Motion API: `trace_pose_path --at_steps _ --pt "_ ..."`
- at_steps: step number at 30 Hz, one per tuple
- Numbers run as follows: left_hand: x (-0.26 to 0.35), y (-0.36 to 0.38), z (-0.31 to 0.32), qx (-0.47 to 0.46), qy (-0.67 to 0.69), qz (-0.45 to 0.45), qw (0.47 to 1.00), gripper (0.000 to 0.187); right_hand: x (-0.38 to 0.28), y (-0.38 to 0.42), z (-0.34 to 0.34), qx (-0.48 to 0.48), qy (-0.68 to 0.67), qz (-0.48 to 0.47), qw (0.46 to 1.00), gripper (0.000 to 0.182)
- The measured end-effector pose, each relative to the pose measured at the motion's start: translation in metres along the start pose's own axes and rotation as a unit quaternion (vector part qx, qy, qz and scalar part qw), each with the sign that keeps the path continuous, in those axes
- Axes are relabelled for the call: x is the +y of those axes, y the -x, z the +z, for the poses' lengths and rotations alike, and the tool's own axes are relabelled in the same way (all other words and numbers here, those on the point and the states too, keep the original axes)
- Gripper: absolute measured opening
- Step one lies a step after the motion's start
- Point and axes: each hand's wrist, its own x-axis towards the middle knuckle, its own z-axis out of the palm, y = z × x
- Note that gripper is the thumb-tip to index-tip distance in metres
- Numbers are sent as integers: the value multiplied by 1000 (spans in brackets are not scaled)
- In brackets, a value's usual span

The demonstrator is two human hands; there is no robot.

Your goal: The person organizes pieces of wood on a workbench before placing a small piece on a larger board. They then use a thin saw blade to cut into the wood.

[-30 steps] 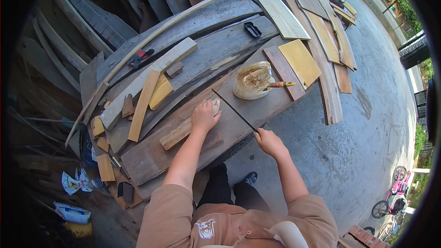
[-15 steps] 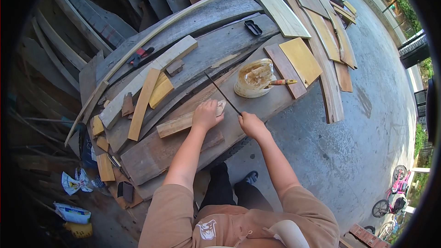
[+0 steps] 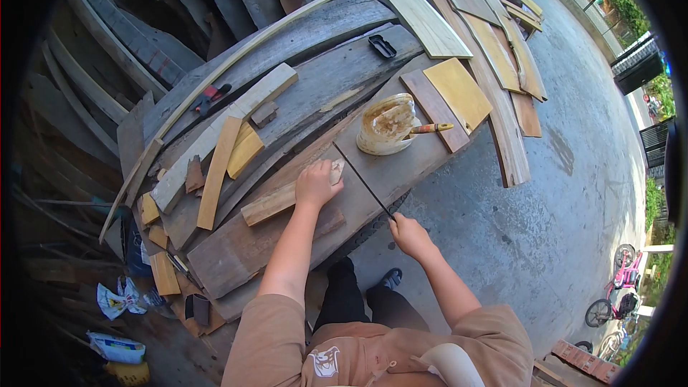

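Observation:
My left hand [image 3: 317, 184] is closed over a short wooden block [image 3: 269, 205], pressing it down on a brown plank [image 3: 247, 254]. The block's pale, rough end shows just past my fingers. In my closed right hand [image 3: 411, 235] is the handle of a long, thin, dark tool [image 3: 364, 181]. Its shaft slants up and left from my fist, and its far tip lies a little beyond the block's end. Past the tip stands a cut-open whitish plastic container [image 3: 373, 145] with brown stains inside. A paintbrush [image 3: 432, 128] sticks out over its right side.
Yellowish and dark boards [image 3: 459, 93] lie right of the container. Wood offcuts [image 3: 218, 172], a red-and-black tool [image 3: 208, 99] and a black tray [image 3: 382, 46] are spread across the planks. Long boards lean at the back left. Concrete floor [image 3: 473, 244] extends right, with a pink bicycle [image 3: 622, 283] far off.
My right hand has drawn back, down and to the right, pulling the thin tool along so its tip sits nearer the block. My left hand still holds the block; the view has shifted slightly.

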Motion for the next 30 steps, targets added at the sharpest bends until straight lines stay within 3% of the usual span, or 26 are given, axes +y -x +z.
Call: trace_pose_path --at_steps 5,10,14,17,19,20,22,23,25,30 --pt "0 3 -1 17 5 17 1000 36 -4 11 -17 -22 16 22 999 30" --pt "1 2 -3 -12 0 17 1000 38 -40 -86 -6 -12 19 -53 998 32" --pt "0 1 3 41 -3 28 999 36 -63 -123 -2 -14 9 -69 997 33" --pt "-1 1 2 52 -5 54 997 37 -57 -103 1 4 -1 -55 998 32" --pt "-3 1 3 82 -32 165 982 37 -48 -90 3 6 -6 -54 998 32" --pt "-4 2 2 81 -32 168 982 37 -47 -84 5 5 -9 -55 998 32" --pt "-2 0 -1 -3 -16 137 990 40 -50 -84 10 18 -12 -46 999 32" --pt "-2 -1 0 2 -17 141 990 40 -52 -87 11 27 -12 -37 999 31" --pt "1 -1 2 -17 -2 43 999 40 -56 -98 16 37 -15 -32 999 31" --pt "5 -3 6 39 18 -9 999 36 -54 -118 28 52 -24 -42 997 30"
